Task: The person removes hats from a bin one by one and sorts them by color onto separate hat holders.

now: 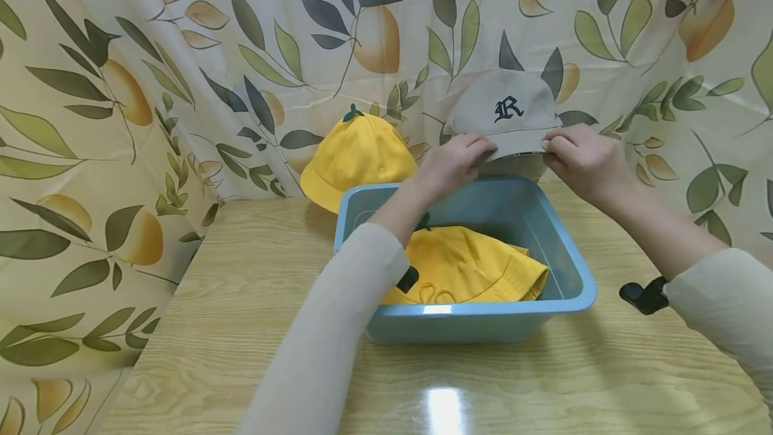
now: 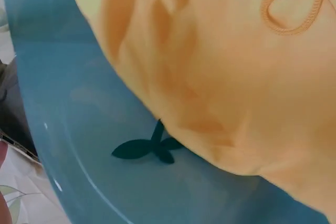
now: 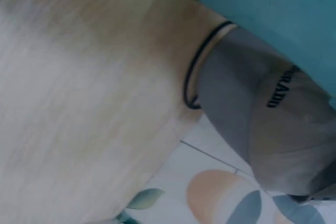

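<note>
- Free passage: table (image 1: 260, 301) left of and before the bin (image 1: 501, 309).
- Entry: from above, over the bin's right half; the left sleeve (image 1: 329, 334) crosses its left.
- Interior: gap behind the crumpled hat (image 1: 471, 264).
- Rear obstacles: upright hat (image 1: 362, 153), lettered cap (image 1: 513, 103) gripped by both hands, curtain (image 1: 211, 86).

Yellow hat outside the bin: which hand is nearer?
Left. The left hand holds the grey cap just right of the yellow hat; the right hand holds the cap's other side, farther right.
</note>
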A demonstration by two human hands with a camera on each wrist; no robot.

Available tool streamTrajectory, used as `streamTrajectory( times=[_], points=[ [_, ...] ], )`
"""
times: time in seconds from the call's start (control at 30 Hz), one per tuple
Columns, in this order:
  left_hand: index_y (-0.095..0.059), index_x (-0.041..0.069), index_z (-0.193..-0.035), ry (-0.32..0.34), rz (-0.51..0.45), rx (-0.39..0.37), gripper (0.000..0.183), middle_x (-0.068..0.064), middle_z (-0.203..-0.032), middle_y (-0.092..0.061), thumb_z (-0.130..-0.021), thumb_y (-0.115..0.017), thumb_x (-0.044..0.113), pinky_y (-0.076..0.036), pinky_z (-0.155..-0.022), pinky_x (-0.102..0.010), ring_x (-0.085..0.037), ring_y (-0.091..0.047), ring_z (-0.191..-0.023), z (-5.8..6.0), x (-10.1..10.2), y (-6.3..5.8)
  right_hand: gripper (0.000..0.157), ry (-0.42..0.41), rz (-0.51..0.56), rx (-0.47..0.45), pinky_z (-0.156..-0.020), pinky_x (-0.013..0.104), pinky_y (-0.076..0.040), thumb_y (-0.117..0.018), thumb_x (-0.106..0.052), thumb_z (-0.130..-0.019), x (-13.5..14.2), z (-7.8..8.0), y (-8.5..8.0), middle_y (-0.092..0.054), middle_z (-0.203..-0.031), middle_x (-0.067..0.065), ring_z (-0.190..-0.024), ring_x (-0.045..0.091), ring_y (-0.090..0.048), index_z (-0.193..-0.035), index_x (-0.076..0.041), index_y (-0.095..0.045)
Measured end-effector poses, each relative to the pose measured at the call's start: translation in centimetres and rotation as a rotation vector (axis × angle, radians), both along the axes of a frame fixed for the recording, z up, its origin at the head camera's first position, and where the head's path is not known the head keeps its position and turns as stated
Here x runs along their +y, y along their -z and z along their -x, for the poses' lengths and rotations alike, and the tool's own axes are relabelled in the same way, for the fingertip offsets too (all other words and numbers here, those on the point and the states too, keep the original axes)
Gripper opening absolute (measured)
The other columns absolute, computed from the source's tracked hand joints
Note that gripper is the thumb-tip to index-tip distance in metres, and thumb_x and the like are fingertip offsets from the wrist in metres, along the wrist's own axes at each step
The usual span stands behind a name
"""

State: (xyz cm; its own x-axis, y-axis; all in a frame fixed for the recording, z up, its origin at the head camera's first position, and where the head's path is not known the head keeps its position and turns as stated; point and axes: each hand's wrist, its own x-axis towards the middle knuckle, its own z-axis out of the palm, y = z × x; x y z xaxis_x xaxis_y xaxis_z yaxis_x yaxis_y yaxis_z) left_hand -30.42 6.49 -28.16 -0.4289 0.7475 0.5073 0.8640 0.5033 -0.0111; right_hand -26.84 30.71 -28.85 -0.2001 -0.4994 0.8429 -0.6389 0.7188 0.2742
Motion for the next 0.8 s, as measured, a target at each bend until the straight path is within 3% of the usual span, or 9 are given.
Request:
streamTrajectory(
  times=[0.23, 0.37, 0.47, 0.53, 0.6, 0.7, 0.8],
  points=[
    [-0.063, 0.013, -0.116, 0.049, 0.086, 0.002, 0.029, 0.000, -0.113, -0.062, -0.087, -0.061, 0.008, -0.049, -0.084, -0.022, -0.015, -0.060, -0.100, -0.2, 0.4, 1.6, 0.010, -0.041, -0.038, -0.083, -0.052, 0.048, -0.049, -0.063, 0.007, -0.075, 1.0, -0.7, 2.8, -0.066, -0.081, 0.017, -0.070, 0.036, -0.062, -0.082, 0.001, -0.060],
    [-0.063, 0.014, -0.116, 0.045, 0.137, -0.043, 0.029, 0.001, -0.113, -0.061, -0.087, -0.063, 0.009, -0.049, -0.084, -0.022, -0.015, -0.062, -0.097, -0.5, 0.6, 1.5, 0.021, -0.035, -0.065, -0.148, -0.054, 0.046, -0.050, -0.069, 0.012, -0.069, 1.3, -1.2, 3.6, -0.066, -0.084, 0.016, -0.073, 0.034, -0.062, -0.081, -0.001, -0.057],
    [-0.062, 0.015, -0.118, 0.037, 0.171, -0.089, 0.030, 0.001, -0.116, -0.060, -0.088, -0.062, 0.010, -0.048, -0.086, -0.022, -0.014, -0.061, -0.100, -0.6, 0.6, 1.2, 0.019, -0.021, -0.076, -0.201, -0.056, 0.045, -0.050, -0.069, 0.009, -0.070, 1.4, -1.5, 3.6, -0.065, -0.086, 0.016, -0.075, 0.033, -0.062, -0.082, -0.001, -0.056],
    [-0.061, 0.014, -0.120, 0.040, 0.196, -0.131, 0.032, 0.000, -0.118, -0.059, -0.089, -0.062, 0.011, -0.047, -0.088, -0.020, -0.013, -0.059, -0.104, -0.5, 0.6, 1.0, 0.011, -0.002, -0.087, -0.228, -0.055, 0.045, -0.050, -0.065, -0.008, -0.085, 1.5, -1.7, 3.6, -0.065, -0.087, 0.016, -0.076, 0.032, -0.062, -0.084, 0.000, -0.058],
    [-0.060, 0.014, -0.123, 0.048, 0.218, -0.191, 0.034, 0.000, -0.121, -0.058, -0.089, -0.063, 0.014, -0.045, -0.091, -0.019, -0.012, -0.057, -0.109, -0.4, 0.5, 0.8, 0.029, 0.014, -0.090, -0.241, -0.051, 0.044, -0.049, -0.055, -0.027, -0.095, 1.5, -2.1, 3.4, -0.065, -0.085, 0.015, -0.073, 0.031, -0.062, -0.087, 0.000, -0.060],
    [-0.058, 0.014, -0.126, 0.056, 0.215, -0.308, 0.038, 0.001, -0.124, -0.057, -0.089, -0.065, 0.018, -0.041, -0.095, -0.017, -0.010, -0.054, -0.111, -0.2, 0.3, 0.5, 0.055, 0.040, -0.103, -0.248, -0.044, 0.042, -0.047, -0.036, -0.048, -0.099, 1.3, -3.1, 2.9, -0.066, -0.084, 0.014, -0.071, 0.030, -0.063, -0.091, -0.001, -0.063],
    [-0.059, 0.014, -0.126, 0.066, 0.189, -0.402, 0.039, 0.001, -0.122, -0.057, -0.088, -0.067, 0.021, -0.041, -0.093, -0.016, -0.010, -0.054, -0.107, -0.2, -0.1, 0.2, 0.057, 0.040, -0.126, -0.243, -0.041, 0.040, -0.047, -0.037, -0.051, -0.098, 0.7, -4.3, 2.3, -0.067, -0.087, 0.014, -0.070, 0.030, -0.065, -0.094, -0.002, -0.066]
  ],
)
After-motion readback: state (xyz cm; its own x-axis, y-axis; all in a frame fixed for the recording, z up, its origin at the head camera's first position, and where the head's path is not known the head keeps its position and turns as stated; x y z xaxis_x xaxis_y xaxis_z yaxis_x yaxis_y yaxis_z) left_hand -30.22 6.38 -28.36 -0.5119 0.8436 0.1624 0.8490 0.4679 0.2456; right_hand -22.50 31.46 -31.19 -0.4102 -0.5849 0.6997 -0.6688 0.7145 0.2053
